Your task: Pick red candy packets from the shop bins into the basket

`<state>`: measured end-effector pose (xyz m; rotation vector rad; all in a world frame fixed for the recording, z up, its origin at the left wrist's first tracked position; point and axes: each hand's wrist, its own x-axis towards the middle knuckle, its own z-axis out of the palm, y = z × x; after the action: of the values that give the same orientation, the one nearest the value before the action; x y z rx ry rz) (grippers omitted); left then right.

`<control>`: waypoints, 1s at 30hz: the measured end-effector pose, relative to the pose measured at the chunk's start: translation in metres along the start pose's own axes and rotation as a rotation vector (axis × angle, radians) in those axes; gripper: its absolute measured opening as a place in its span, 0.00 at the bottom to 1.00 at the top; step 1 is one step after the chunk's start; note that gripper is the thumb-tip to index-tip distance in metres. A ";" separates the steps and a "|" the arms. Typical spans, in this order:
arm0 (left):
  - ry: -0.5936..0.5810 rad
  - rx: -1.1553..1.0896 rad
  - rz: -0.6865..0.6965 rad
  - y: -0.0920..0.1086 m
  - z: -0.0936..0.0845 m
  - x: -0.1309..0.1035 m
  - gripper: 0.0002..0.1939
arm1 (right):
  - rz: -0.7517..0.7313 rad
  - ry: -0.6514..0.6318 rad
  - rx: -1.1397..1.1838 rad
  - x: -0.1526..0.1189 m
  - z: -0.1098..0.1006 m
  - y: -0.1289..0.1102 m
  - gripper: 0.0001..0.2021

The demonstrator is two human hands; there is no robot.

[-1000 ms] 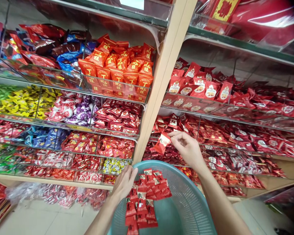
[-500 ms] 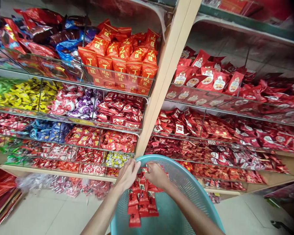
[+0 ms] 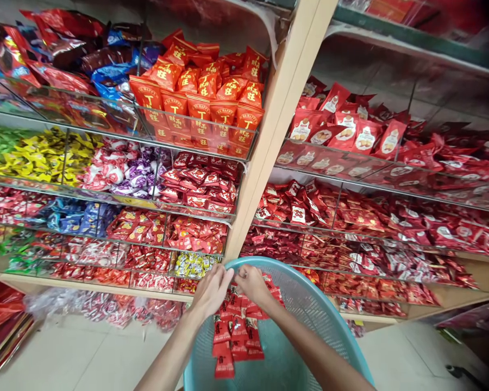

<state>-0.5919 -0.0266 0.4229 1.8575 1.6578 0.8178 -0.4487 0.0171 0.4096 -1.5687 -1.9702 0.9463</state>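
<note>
A teal plastic basket (image 3: 342,331) with perforated sides stands in front of me. Red candy packets (image 3: 238,331) with dark characters on pale patches lie in overlapping rows against its far left part. My left hand (image 3: 212,290) is at the basket's far left rim, its fingers curled together and the thumb pointing up. Just to the right, my right hand (image 3: 250,283) is closed in a pinch above the upper packets, its fingertips close to the left thumb. Whatever either hand grips is hidden behind the fingers.
Glass-fronted shelves of wrapped sweets rise behind the basket, split by a slanting wooden post (image 3: 269,141). Orange-red bags (image 3: 199,108) fill an upper bin. Clear bags of sweets (image 3: 110,309) lie on the tiled floor (image 3: 98,353). Stacked red items (image 3: 4,326) are at far left.
My right hand has shifted left, up against the left fingertips, uncovering more packets on the right. The left hand and the basket have hardly moved.
</note>
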 end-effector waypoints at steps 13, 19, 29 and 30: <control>0.002 -0.013 -0.037 -0.001 0.000 -0.001 0.27 | -0.606 0.365 -0.584 0.038 -0.167 -0.088 0.08; -0.004 -0.028 -0.033 0.001 -0.002 -0.003 0.28 | -0.326 -0.137 -0.913 0.100 -0.194 -0.090 0.15; 0.002 -0.083 -0.051 0.001 -0.001 -0.003 0.27 | -0.263 -0.189 -0.900 0.115 -0.184 -0.083 0.18; 0.005 -0.088 -0.047 0.001 -0.001 -0.002 0.26 | -0.266 -0.191 -0.897 0.115 -0.184 -0.083 0.18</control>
<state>-0.5921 -0.0293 0.4246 1.7523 1.6351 0.8619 -0.4021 0.1614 0.5855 -1.5724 -2.8755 0.0661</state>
